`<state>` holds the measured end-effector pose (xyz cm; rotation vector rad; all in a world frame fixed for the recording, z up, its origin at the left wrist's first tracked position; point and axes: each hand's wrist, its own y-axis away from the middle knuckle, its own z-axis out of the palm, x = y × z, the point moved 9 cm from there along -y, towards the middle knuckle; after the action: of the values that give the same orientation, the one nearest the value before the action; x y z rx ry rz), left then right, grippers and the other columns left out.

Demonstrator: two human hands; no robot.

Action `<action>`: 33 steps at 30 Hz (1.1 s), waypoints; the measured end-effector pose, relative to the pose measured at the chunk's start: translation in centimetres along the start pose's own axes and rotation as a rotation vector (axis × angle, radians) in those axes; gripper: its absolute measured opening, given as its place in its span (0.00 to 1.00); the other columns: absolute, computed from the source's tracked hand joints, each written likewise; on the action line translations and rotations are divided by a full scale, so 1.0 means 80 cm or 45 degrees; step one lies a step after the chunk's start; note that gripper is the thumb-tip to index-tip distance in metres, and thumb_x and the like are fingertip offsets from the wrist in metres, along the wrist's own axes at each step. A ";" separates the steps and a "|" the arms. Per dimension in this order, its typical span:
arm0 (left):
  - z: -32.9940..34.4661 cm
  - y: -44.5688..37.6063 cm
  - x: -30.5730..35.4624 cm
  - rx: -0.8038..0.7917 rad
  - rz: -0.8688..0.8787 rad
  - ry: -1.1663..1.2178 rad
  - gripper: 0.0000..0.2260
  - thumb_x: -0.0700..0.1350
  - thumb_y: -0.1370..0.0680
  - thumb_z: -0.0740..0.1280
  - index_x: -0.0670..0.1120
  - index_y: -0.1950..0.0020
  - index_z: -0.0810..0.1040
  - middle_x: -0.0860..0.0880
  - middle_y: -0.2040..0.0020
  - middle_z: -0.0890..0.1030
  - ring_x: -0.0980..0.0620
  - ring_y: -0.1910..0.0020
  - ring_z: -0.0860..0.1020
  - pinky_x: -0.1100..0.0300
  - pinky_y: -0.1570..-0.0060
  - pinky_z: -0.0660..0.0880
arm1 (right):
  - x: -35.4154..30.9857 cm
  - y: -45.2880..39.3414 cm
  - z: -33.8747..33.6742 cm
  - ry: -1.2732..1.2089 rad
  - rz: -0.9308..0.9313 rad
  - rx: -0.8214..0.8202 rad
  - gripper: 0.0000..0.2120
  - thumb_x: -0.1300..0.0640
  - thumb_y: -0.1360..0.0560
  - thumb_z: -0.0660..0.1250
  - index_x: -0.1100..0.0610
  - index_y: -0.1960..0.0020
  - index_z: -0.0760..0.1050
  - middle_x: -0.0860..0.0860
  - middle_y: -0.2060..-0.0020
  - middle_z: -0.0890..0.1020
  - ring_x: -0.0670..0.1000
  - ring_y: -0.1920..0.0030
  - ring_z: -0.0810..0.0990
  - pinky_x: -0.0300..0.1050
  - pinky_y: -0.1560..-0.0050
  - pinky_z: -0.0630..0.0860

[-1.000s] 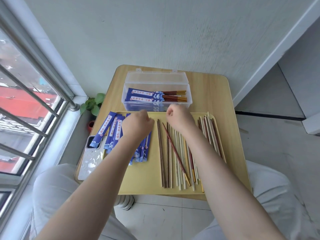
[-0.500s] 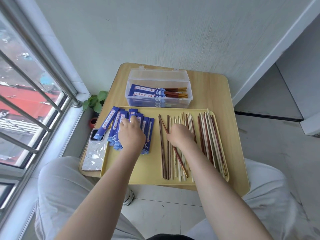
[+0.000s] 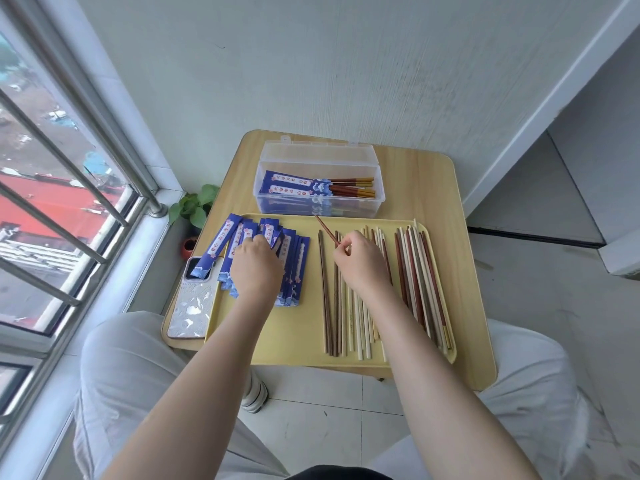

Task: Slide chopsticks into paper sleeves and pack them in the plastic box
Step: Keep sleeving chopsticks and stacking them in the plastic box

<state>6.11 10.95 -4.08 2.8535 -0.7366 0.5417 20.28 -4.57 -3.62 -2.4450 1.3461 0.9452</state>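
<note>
Fingers (image 3: 341, 249) of the right hand (image 3: 360, 265) pinch 1 stiff, light chopstick (image 3: 327, 231) near its end; left hand (image 3: 254, 268) presses flimsy sleeves (image 3: 294, 268), grip unclear.

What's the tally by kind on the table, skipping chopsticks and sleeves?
plastic box: 1
tray: 1
phone: 1
Total: 3

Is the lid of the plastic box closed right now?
No, the plastic box stands open with its lid tipped back toward the wall, and sleeved chopsticks show inside.
</note>
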 end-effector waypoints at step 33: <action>0.020 0.024 0.004 -0.358 -0.548 1.725 0.07 0.43 0.20 0.70 0.41 0.48 0.76 0.44 0.57 0.82 0.50 0.61 0.84 0.57 0.61 0.82 | -0.012 0.019 -0.005 -0.643 0.065 -0.259 0.04 0.55 0.23 0.69 0.50 0.57 0.78 0.48 0.61 0.78 0.45 0.62 0.74 0.39 0.64 0.69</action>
<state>5.94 8.77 -5.33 1.6426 0.0649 1.7442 18.83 -4.96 -2.56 -2.0906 1.1782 1.6445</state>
